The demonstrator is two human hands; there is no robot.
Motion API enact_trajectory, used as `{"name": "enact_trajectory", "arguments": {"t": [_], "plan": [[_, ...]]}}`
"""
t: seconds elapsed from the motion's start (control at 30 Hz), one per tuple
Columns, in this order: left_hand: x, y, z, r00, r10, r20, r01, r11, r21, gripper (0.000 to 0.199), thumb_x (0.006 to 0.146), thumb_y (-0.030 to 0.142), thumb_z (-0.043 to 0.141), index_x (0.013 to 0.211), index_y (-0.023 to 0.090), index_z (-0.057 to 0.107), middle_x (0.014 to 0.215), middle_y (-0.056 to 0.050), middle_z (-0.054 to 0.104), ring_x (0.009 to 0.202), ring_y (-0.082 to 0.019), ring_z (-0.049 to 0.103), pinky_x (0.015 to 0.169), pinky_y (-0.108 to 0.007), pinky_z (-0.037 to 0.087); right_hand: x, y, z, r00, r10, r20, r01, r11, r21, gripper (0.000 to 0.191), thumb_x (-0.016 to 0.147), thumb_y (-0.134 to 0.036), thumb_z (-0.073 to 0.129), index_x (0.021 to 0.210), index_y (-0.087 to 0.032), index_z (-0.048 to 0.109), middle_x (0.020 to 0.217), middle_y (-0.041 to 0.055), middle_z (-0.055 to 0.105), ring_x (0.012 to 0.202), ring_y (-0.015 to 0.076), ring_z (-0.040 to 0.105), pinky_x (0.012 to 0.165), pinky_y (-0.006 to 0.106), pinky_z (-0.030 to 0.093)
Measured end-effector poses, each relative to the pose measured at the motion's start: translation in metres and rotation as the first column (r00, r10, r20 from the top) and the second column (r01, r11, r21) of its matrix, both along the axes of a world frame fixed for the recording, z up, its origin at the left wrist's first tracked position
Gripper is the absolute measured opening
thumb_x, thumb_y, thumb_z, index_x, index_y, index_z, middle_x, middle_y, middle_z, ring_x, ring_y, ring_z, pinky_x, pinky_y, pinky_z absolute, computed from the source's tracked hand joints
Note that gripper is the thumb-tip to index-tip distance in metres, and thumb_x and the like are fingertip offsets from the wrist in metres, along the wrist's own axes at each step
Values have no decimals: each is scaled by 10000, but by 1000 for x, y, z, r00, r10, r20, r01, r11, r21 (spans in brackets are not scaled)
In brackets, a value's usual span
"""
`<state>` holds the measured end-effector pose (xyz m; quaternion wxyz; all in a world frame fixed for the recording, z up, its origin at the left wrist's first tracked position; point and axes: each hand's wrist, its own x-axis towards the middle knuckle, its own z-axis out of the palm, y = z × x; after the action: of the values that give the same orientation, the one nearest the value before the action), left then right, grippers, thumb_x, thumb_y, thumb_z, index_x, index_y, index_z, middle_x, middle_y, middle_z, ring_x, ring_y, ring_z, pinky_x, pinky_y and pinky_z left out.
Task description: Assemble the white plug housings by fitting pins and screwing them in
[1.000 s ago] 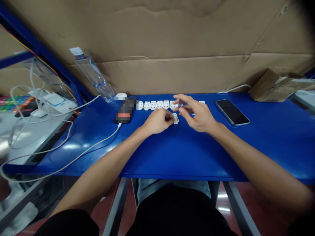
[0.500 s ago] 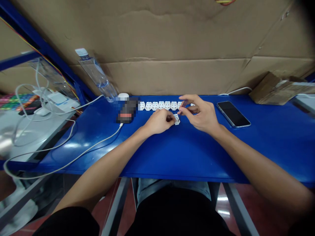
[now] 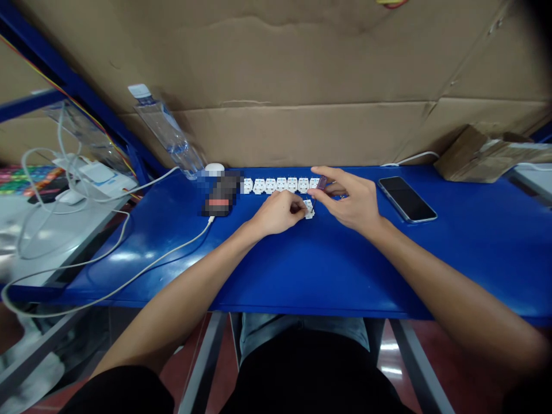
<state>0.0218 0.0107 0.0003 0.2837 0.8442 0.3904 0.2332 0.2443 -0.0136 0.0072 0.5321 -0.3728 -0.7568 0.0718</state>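
My left hand is closed, its thumb and fingertips gripping a small white plastic block on the blue table. Part of that block is hidden behind the fingertips. Pinched in my right hand is a small screwdriver with a dark purplish handle, its thin shaft pointing down at the block. Whether its tip touches the block is too small to tell. Just behind my hands, several similar white blocks stand in a row, the right end partly covered by my right hand.
A phone lies to the right, near a cardboard box. On the left are a blurred-out dark device with a white cable, a leaning clear bottle and a round white object. Cardboard lines the back.
The screwdriver's handle has turned or tilted slightly in my right fingers. My left hand keeps its hold on the white block. The whole view has shifted a little.
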Motion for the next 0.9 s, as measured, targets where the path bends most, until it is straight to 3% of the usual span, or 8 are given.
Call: {"name": "enact_trajectory", "arguments": {"t": [0.13,0.23,0.37,0.53,0.63,0.73,0.83,0.9], "plan": [[0,0,0,1000,1,4,-1,1000,-11,212,947,186,666,902,201,873,940,-74,888,784,-207,778,765,-368,549,2,0,0,983,181,36,-175,976,-129,402,1123,-405,656,1513,-313,690,1352,65,855,1026,245,891,952,431,765],[-1,0,0,1000,-3,-5,3,1000,4,215,949,183,668,903,207,877,930,-66,886,786,-206,777,792,-372,554,3,-1,0,989,144,-27,-146,974,-172,359,1102,-426,700,1439,-302,719,1177,46,885,934,255,908,871,397,767],[-1,0,2,1000,4,-7,-4,1000,-10,210,947,166,676,906,210,877,937,-60,888,799,-209,786,815,-377,564,-1,-2,4,1000,1,-21,-2,998,-67,330,988,-503,868,1249,-311,808,993,8,883,788,249,886,730,353,748],[-1,1,0,1000,-4,-3,4,1000,-9,212,943,153,673,912,204,876,945,-68,889,818,-216,798,811,-380,561,-1,-2,8,999,-24,-31,24,1000,5,271,981,-467,888,1209,-321,867,926,-12,885,742,220,852,786,381,762],[-1,1,-1,1000,-9,20,9,1000,-23,214,941,159,669,919,201,878,950,-78,888,820,-216,800,812,-375,571,5,-1,6,997,75,-20,-76,993,-89,399,1047,-417,803,1441,-354,794,1066,-3,909,911,254,896,919,458,771],[-1,0,-2,999,-2,35,4,999,-43,218,934,163,671,923,204,885,947,-82,885,820,-219,800,804,-372,576,12,1,5,967,255,-14,-251,940,-229,478,1126,-396,677,1600,-338,636,1295,51,882,1084,255,895,1032,481,750],[-2,1,-2,999,-4,41,6,999,-45,222,928,156,670,916,206,887,953,-79,886,819,-217,798,805,-369,575,14,1,6,939,341,-34,-337,902,-271,423,1174,-388,581,1591,-319,565,1432,94,821,1161,240,874,1053,461,738],[-2,1,-1,999,-11,45,12,999,-37,222,932,154,666,905,200,881,960,-78,888,820,-213,797,804,-365,569,14,-1,8,942,336,-24,-331,909,-255,376,1177,-387,577,1544,-319,620,1471,101,792,1206,248,853,1036,453,741]]}}
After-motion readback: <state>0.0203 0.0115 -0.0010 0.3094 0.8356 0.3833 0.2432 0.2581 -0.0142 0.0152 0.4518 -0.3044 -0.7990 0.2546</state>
